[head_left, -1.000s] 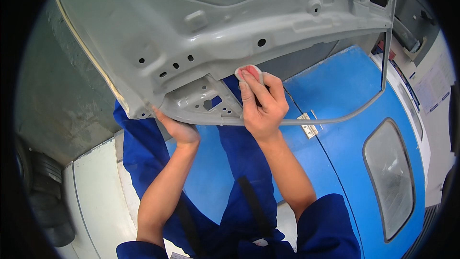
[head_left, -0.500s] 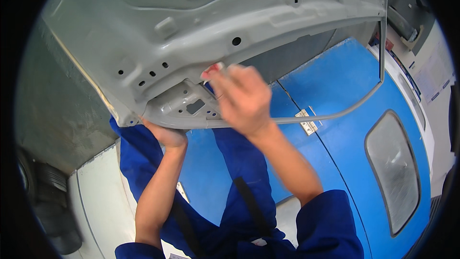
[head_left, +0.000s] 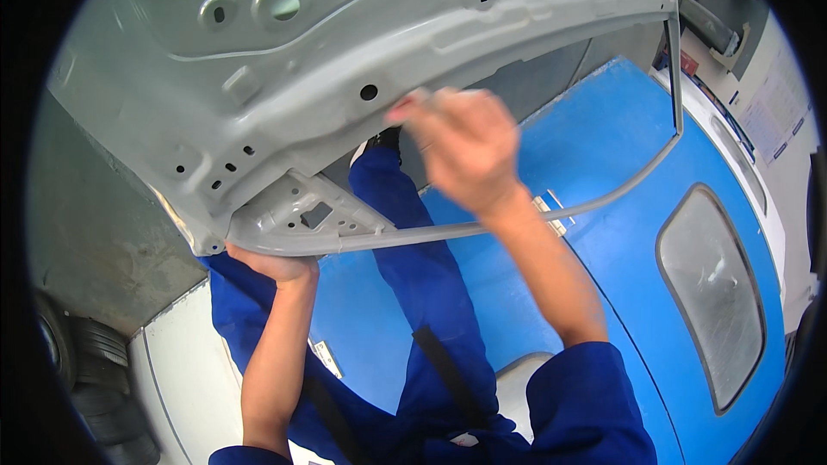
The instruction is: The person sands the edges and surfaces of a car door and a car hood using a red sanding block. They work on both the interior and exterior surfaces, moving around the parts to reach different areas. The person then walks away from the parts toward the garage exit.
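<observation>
Around you, the ribbed black tyres (head_left: 99, 344) are stacked at the far left, beside a scuffed grey-green panel (head_left: 103, 215) and a smooth white panel (head_left: 185, 370). Beneath your arms spreads a glossy blue panel (head_left: 620, 207) with a rounded, dark-rimmed grey window (head_left: 711, 293); white sheets of paper (head_left: 775, 116) hang on the wall at the right. Your legs in dark blue trousers (head_left: 431, 284) cover part of the blue panel, one foot showing through the opening of the grey metal door shell (head_left: 284, 120). That shell fills the upper view in front of you, its thin curved grey window frame (head_left: 413, 235) crossing above your thighs.

Your right forearm hides a stretch of that frame and part of a silver metal hinge (head_left: 560, 226). Your right hand (head_left: 469, 146) is blurred, its fingers pinched on a small pink pad (head_left: 401, 111) near the shell's lower edge; whether the pad touches the metal, you cannot tell. Your left hand (head_left: 276, 267) is under the frame's left corner, fingers hidden, so their grip cannot be told. The shell's top is cut off.
</observation>
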Tool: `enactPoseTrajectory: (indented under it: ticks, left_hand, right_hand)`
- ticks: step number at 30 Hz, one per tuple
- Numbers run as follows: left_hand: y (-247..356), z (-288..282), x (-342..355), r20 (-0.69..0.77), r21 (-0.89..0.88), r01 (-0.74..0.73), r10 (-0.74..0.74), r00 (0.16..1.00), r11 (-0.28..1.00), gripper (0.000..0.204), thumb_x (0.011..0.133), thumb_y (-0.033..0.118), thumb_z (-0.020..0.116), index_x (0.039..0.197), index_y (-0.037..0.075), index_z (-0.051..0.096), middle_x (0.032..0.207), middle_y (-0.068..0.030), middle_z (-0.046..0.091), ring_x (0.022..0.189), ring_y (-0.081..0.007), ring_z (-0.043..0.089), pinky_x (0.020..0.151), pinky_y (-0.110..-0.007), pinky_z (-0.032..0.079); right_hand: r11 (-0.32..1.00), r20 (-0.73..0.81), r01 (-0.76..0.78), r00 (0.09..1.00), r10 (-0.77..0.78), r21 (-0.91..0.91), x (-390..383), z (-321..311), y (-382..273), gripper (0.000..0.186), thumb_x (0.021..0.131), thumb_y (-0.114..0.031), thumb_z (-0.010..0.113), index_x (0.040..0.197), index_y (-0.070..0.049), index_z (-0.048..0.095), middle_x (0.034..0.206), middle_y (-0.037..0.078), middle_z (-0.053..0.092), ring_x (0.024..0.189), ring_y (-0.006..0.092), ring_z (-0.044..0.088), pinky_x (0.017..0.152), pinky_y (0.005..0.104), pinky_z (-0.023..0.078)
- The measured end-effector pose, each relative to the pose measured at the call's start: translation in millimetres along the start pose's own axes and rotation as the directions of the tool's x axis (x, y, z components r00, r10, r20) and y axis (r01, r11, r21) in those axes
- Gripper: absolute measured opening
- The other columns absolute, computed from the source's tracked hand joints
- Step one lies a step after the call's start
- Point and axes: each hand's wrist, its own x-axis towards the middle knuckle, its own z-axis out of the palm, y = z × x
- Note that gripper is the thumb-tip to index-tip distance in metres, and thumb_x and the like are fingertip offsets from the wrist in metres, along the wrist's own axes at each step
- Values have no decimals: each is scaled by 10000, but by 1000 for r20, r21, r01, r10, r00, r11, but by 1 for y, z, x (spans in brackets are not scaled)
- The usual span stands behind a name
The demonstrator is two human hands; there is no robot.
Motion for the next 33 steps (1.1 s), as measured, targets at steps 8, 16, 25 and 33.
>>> enactPoseTrajectory:
  ticks: [8,16,25,33]
  left_hand:
    - [3,9,-4,-64,-91,72,-78,995,993,531,995,530,344,1294,132,529,1230,-14,569,1154,-198,575,933,-374,513]
    - [-3,-1,-2,-39,-122,16,-21,999,992,531,1000,502,349,1316,114,528,1261,-33,562,1184,-222,567,1006,-399,486]
    - [-11,-16,1,-17,-88,27,-29,999,996,565,995,550,341,1313,121,527,1251,-34,573,1151,-223,582,926,-388,526]
    - [-19,-23,10,73,-2,-102,102,992,995,557,1019,517,315,1315,90,517,1273,-69,568,1177,-235,563,1002,-393,476]
  right_hand:
    - [862,-163,-481,874,458,-158,-9,-90,178,126,909,-80,681,977,-102,784,940,99,664,802,229,645,698,307,523]
    - [858,-309,-504,804,508,98,30,-38,112,159,922,-109,701,1056,-59,770,988,56,647,852,195,625,756,295,500]
    - [961,-120,-274,953,277,42,81,-20,90,145,901,-88,635,982,-79,755,827,101,650,815,290,622,699,401,505]
    - [975,-271,-161,942,199,153,110,29,52,143,936,-122,679,1036,-71,767,835,68,639,777,182,583,663,309,479]
